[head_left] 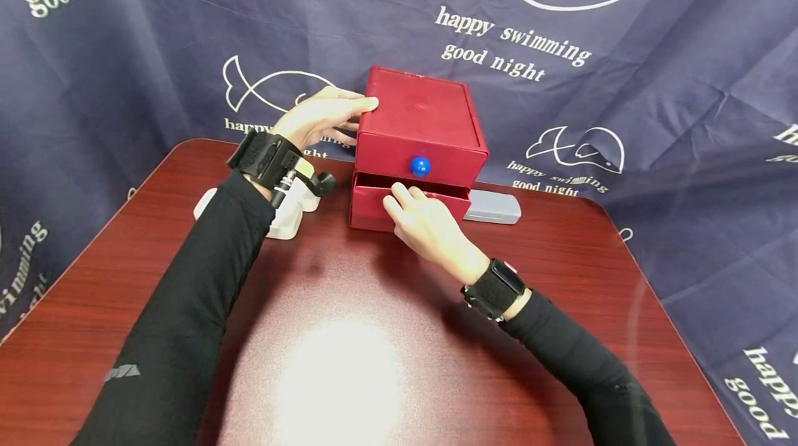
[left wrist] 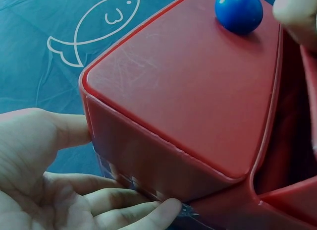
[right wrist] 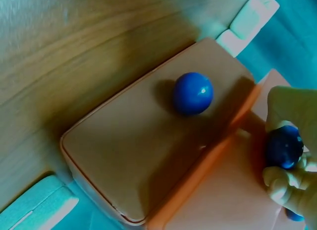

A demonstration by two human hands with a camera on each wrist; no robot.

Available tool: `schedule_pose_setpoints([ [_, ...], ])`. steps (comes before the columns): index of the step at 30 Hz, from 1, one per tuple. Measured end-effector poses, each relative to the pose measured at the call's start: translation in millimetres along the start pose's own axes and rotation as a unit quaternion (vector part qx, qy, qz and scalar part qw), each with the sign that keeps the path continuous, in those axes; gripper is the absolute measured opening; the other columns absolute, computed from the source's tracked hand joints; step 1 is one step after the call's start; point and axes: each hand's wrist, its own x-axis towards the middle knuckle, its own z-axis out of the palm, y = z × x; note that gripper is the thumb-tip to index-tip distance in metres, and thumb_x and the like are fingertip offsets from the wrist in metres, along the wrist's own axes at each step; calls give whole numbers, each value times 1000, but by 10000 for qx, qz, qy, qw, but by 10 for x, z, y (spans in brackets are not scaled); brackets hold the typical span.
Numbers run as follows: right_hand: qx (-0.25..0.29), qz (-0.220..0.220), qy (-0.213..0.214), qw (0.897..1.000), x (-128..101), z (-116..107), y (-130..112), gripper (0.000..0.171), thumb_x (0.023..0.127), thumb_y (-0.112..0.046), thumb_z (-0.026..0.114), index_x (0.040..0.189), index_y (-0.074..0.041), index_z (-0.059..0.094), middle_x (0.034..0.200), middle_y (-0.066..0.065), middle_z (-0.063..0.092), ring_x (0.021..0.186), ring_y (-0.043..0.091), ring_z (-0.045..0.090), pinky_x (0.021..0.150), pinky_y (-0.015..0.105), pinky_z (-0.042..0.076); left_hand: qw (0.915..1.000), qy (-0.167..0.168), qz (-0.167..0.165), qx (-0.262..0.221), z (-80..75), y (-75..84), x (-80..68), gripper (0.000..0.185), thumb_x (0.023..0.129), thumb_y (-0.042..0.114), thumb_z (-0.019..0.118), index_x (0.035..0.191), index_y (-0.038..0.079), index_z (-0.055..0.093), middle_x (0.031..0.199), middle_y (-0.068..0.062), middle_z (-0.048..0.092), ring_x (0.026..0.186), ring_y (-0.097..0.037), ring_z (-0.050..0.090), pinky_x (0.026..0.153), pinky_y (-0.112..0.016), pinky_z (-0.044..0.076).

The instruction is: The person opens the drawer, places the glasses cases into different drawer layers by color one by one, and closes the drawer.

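Observation:
A red two-drawer box stands at the back of the table. The thumb of my left hand rests on the box's left top edge, its extended fingers along the side. On the upper drawer is a round blue knob; the lower drawer is pulled partly out. My right hand reaches over the lower drawer's front rim. In the right wrist view its fingers pinch a shiny dark blue round thing, mostly covered, its kind unclear. Below it in that view is the lower drawer's blue knob, to the left.
A grey case lies right of the box, partly behind it. White objects sit to the left, partly hidden by my left wrist. A dark blue printed curtain hangs around the brown table.

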Motion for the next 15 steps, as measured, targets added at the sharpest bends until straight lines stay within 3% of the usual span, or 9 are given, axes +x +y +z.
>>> schedule_pose_setpoints([
  [15, 26, -65, 7, 10000, -156, -165, -180, 16, 83, -7, 68, 90, -7, 55, 92, 8, 54, 71, 23, 55, 48, 27, 46, 9999, 81, -54, -34, 12, 0, 12, 57, 103, 36, 53, 155, 14, 43, 148, -8, 54, 137, -25, 53, 110, -42, 51],
])
